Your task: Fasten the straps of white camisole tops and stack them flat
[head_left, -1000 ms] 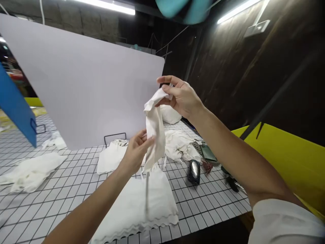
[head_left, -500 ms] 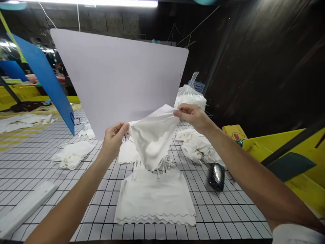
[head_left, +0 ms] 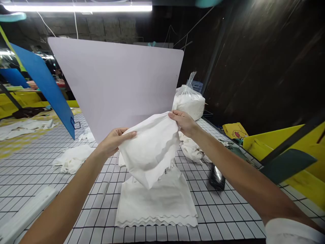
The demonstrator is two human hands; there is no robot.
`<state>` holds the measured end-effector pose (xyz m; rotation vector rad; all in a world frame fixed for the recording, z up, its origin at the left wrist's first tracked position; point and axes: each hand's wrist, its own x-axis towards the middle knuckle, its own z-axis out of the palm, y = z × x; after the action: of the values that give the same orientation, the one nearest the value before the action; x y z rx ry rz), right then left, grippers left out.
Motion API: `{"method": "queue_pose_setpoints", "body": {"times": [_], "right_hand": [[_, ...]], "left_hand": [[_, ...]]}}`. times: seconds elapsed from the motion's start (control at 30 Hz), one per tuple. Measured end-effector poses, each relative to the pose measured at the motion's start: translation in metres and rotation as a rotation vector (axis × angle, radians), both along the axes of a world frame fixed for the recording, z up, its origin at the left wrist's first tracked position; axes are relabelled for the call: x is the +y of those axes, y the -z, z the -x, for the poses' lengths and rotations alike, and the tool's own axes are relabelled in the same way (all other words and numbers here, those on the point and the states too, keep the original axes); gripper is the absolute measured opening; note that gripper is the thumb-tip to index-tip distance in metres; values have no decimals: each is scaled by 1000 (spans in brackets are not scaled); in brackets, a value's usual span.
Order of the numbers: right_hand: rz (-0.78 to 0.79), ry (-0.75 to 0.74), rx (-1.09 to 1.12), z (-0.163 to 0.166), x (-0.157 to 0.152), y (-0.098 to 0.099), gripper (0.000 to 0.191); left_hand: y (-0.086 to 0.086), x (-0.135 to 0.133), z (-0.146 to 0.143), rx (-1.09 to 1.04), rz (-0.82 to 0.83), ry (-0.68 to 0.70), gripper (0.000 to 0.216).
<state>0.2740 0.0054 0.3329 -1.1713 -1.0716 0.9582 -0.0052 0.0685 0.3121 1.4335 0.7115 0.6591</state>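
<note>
A thin white garment [head_left: 152, 145] is stretched between my two hands, its lower part hanging in a soft point. My left hand [head_left: 114, 139] pinches its upper left corner, thumb on top. At the upper right edge, my right hand [head_left: 185, 122] grips it between thumb and fingers. Below it, a white camisole top [head_left: 157, 203] with a wavy hem lies flat on the table, its upper part covered by the hanging cloth. Whether the garment touches the top, I cannot tell.
A large pale board [head_left: 119, 84] stands behind my hands. Crumpled white garments [head_left: 72, 157] lie left, more cloth [head_left: 191, 150] right. A black shiny object [head_left: 217, 178] sits near my right forearm. A tied plastic bag [head_left: 190, 101] stands behind; a white bar [head_left: 27, 213] lies front left.
Both hands have come slightly closer together, and the right has lowered. The garment has turned, so a broader flat face and a wavy edge now show.
</note>
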Motion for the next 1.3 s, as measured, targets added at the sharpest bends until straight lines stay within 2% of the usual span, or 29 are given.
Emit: {"method": "queue_pose_setpoints", "body": {"times": [0.23,0.27,0.33,0.4,0.43,0.57,0.63,0.7,0.77,0.83,0.93,1.0,1.07,1.13,1.2,1.23,1.3], "right_hand": [[71,-3,155,10,-1,-5,20],[67,4,165,12,0,-6,15],[49,9,181,17,2,-8,9],[17,-12,185,23,5,-9,13],[-5,-31,183,26,7,-8,17],[-110,-105,173,37,9,-7,29],[-136,-122,167,37,7,-9,26],[-147,-103,167,33,4,-13,19],[-137,-60,171,25,0,-16,14],[-110,-16,180,14,-4,-16,14],[-66,18,176,-3,-8,-10,14],[36,-28,71,-12,-9,-3,12],[149,-68,-153,-14,-9,3,17],[109,-58,-372,-7,-7,7,30],[-54,-118,-453,7,-4,7,36],[-109,-210,-448,14,-2,6,40],[-107,-418,-413,25,2,0,44]], "left_hand": [[26,18,-4,-20,-13,-45,45],[28,18,-7,-18,-72,-106,45],[33,13,-17,-50,-287,-312,39],[39,-1,-32,-123,-482,-473,31],[43,-10,-40,-156,-526,-478,29],[66,-40,-71,-101,-478,-288,38],[77,-42,-77,-54,-392,-298,42],[79,-36,-76,-70,-337,-341,39],[71,-26,-68,-115,-418,-411,39],[55,-17,-58,-117,-560,-467,35],[30,-8,-46,-91,-753,-475,27],[16,-4,-43,-131,-877,-501,23],[4,-2,-45,-178,-905,-502,23],[-5,-1,-49,-166,-832,-399,26],[-15,-1,-55,-94,-766,-237,28],[-20,0,-57,-55,-743,-167,28],[-29,3,-57,1,-689,-87,28]]}}
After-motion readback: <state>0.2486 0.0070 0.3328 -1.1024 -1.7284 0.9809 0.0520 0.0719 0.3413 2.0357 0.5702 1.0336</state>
